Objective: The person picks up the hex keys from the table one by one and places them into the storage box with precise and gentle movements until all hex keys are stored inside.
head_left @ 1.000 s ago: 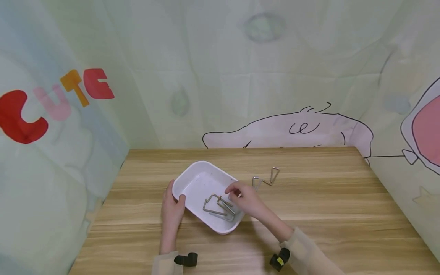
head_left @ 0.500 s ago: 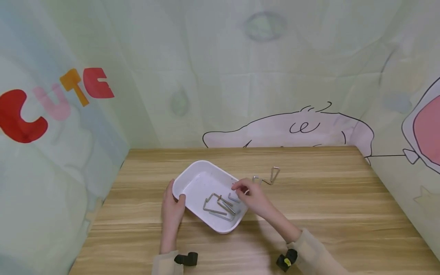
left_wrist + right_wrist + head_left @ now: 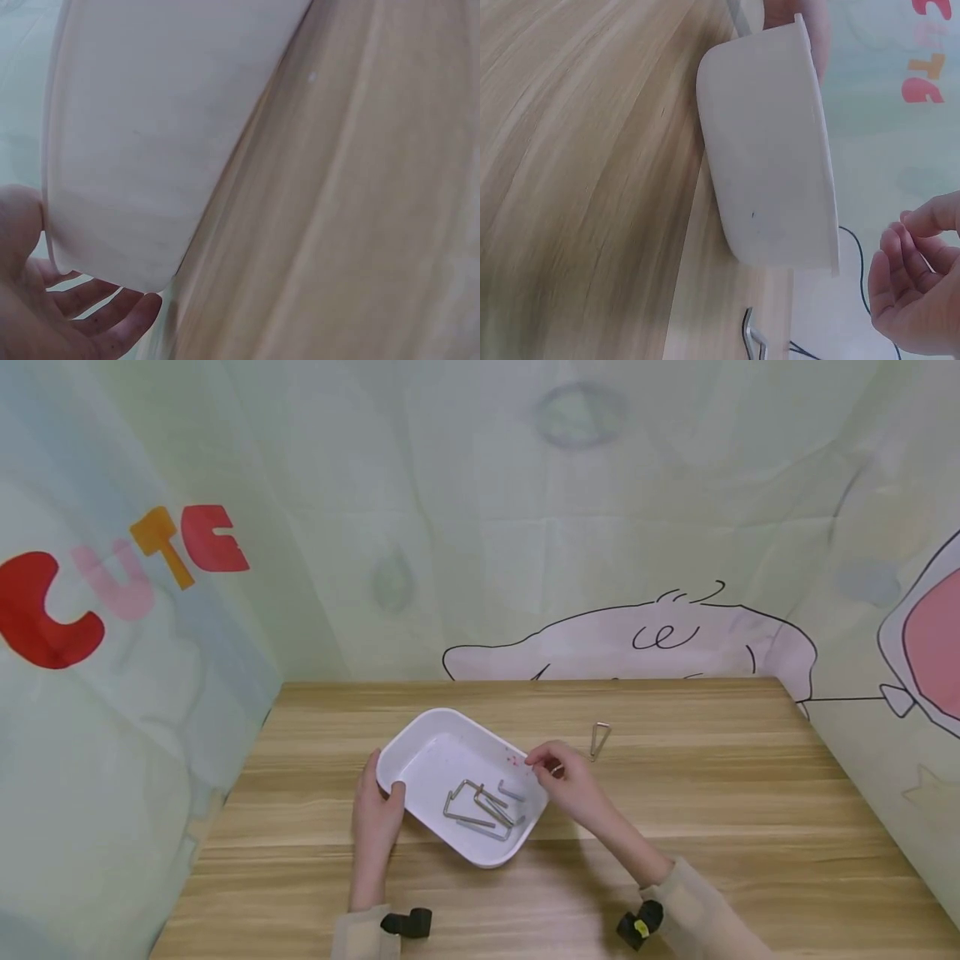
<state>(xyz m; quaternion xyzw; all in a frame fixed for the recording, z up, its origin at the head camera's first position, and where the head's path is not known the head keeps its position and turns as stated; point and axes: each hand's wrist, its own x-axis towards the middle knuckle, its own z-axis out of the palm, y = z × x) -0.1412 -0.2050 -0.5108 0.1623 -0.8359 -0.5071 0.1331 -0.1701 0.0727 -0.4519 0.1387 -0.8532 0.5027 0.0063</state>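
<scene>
Wood-grain table [image 3: 720, 827], white tray [image 3: 429, 762] on it, bent metal wire [image 3: 593, 742] nearby.

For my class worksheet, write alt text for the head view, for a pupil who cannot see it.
A person's left hand holds one corner of a white tray containing bent metal pieces, with the right hand near the opposite corner. A triangular metal loop lies beyond on the wooden table.

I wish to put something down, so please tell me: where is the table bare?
Widest bare patch: the table right of the right hand and the bent wire. Smaller: left of the left hand. Crowded: the near right part of the white box, holding metal pieces, and around the right hand.
</scene>
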